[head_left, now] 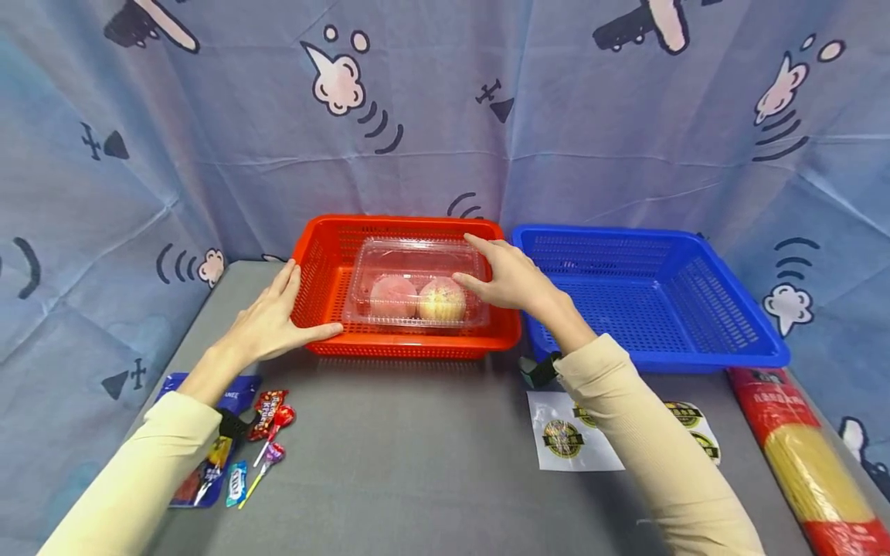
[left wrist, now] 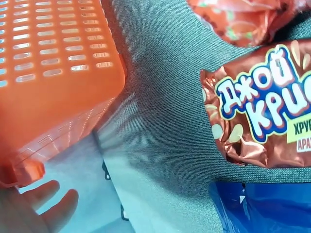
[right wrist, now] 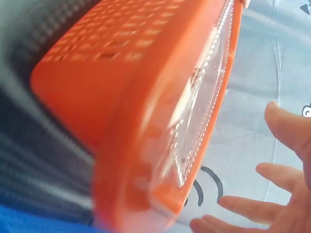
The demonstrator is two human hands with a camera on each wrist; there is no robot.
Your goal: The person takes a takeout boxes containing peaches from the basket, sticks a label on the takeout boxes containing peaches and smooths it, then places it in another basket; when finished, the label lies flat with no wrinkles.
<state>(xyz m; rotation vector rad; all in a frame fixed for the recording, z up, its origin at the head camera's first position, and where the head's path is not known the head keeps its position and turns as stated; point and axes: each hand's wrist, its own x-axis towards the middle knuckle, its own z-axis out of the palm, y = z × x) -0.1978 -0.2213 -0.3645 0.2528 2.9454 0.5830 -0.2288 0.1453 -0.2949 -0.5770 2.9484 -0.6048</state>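
Observation:
A red plastic basket (head_left: 399,345) stands at the back of the table. Inside it lies a clear lidded clamshell box (head_left: 417,259) holding two round fruits, one pinkish (head_left: 392,297) and one yellow and red (head_left: 441,300). My left hand (head_left: 274,320) is at the basket's left front corner, its fingers extended along the left rim and its thumb over the front rim. Above the basket's right end, my right hand (head_left: 514,278) is spread with nothing between thumb and fingers, overlapping the box's right edge in the head view. The right wrist view shows its fingers (right wrist: 252,208) apart beside the rim.
A blue basket (head_left: 653,359) stands right of the red one. A sticker sheet (head_left: 549,455) lies under the right forearm, beside a long noodle pack (head_left: 810,455). At left are a blue pouch (head_left: 239,394), a brown-red candy wrapper (left wrist: 257,107), lollipops (head_left: 273,454) and a small blue-white sweet (head_left: 236,484).

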